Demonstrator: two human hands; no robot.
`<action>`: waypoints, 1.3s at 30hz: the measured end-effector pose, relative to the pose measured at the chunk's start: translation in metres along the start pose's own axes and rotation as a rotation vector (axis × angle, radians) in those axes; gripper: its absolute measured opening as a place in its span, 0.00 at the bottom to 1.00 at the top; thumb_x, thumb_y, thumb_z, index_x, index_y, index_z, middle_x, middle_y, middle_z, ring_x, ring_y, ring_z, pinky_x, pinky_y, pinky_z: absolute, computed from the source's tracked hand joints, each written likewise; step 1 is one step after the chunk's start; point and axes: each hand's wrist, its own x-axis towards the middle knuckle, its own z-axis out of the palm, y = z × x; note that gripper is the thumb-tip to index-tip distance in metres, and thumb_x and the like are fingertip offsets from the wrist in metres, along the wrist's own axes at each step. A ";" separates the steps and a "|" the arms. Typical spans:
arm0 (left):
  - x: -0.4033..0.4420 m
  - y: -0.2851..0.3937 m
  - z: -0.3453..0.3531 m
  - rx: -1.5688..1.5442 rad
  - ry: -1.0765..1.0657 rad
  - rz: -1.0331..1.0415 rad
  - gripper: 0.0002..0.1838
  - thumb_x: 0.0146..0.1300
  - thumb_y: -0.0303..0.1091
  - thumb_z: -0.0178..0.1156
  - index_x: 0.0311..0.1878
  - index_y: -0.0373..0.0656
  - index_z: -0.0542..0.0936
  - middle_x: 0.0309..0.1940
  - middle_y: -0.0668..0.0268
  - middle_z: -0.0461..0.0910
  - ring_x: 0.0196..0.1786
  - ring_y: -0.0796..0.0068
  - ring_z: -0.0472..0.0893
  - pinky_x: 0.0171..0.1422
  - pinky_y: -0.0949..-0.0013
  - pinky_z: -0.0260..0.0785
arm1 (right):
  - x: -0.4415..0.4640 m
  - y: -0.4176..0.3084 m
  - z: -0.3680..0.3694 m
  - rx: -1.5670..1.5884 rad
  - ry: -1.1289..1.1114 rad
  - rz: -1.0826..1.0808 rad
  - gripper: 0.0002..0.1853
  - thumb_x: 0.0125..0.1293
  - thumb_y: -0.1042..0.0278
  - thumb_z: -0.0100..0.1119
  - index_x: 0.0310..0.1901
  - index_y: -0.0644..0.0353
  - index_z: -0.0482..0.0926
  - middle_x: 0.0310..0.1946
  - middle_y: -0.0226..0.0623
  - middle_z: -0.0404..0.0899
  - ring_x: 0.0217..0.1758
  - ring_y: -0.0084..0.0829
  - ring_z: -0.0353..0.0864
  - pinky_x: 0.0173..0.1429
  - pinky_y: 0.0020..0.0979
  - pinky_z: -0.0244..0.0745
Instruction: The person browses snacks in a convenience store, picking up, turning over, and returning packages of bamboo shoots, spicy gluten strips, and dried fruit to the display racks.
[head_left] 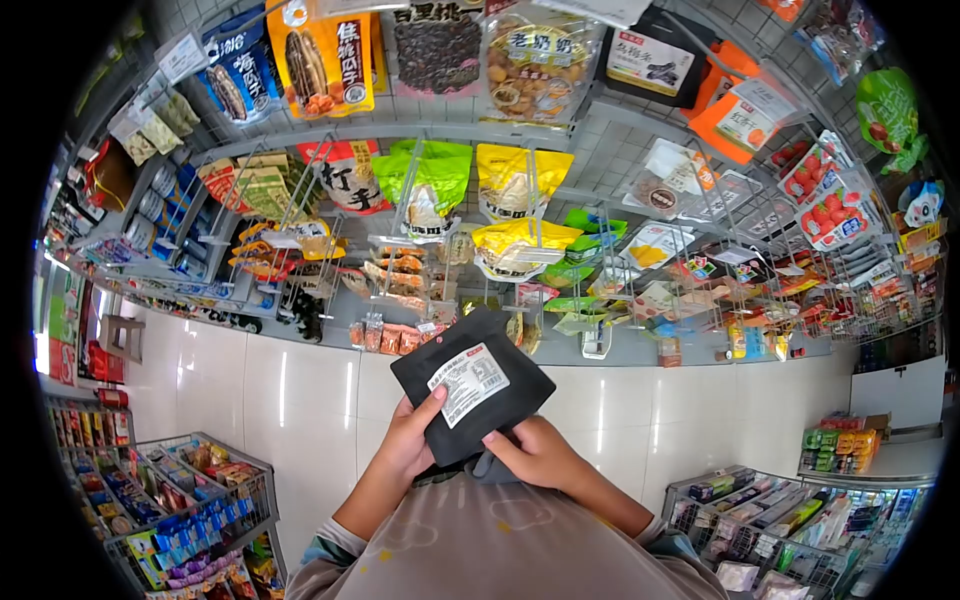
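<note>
A black snack pouch [520, 385] with a white printed label faces up in front of my body. My left hand [408, 440] grips its lower left side, thumb lying on the label's edge. At the lower right corner, my right hand [535, 450] holds the pouch with the thumb on top. The other fingers of both hands are mostly hidden beneath it. Part of a dark grey item [492, 468], its kind unclear, shows just below the pouch near my right hand.
Hanging snack bags, such as a yellow bag [522, 182] and a green bag [425, 190], fill the rack ahead. Wire baskets of packaged goods stand at left [262, 490] and right [680, 500]. A stool [124, 335] is on the tiled floor [300, 400].
</note>
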 end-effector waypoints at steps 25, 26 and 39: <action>-0.013 -0.004 0.017 0.086 0.132 0.359 0.23 0.75 0.36 0.56 0.70 0.43 0.68 0.63 0.62 0.75 0.65 0.67 0.75 0.69 0.60 0.68 | -0.032 0.004 -0.012 0.122 0.098 0.011 0.21 0.69 0.61 0.63 0.57 0.65 0.72 0.39 0.42 0.83 0.37 0.39 0.85 0.38 0.35 0.78; -0.015 -0.001 0.020 0.063 0.136 0.349 0.24 0.76 0.41 0.53 0.70 0.42 0.67 0.65 0.61 0.74 0.66 0.66 0.75 0.71 0.59 0.66 | -0.035 -0.002 -0.012 -0.114 0.184 -0.063 0.28 0.66 0.59 0.67 0.61 0.63 0.68 0.43 0.40 0.81 0.32 0.36 0.84 0.36 0.33 0.78; -0.016 -0.032 0.060 -0.098 -0.009 0.233 0.38 0.78 0.62 0.32 0.75 0.39 0.60 0.71 0.55 0.68 0.73 0.58 0.68 0.77 0.52 0.57 | -0.026 -0.015 -0.013 -0.833 0.212 -0.158 0.49 0.52 0.57 0.75 0.75 0.52 0.60 0.64 0.55 0.68 0.37 0.48 0.85 0.35 0.39 0.83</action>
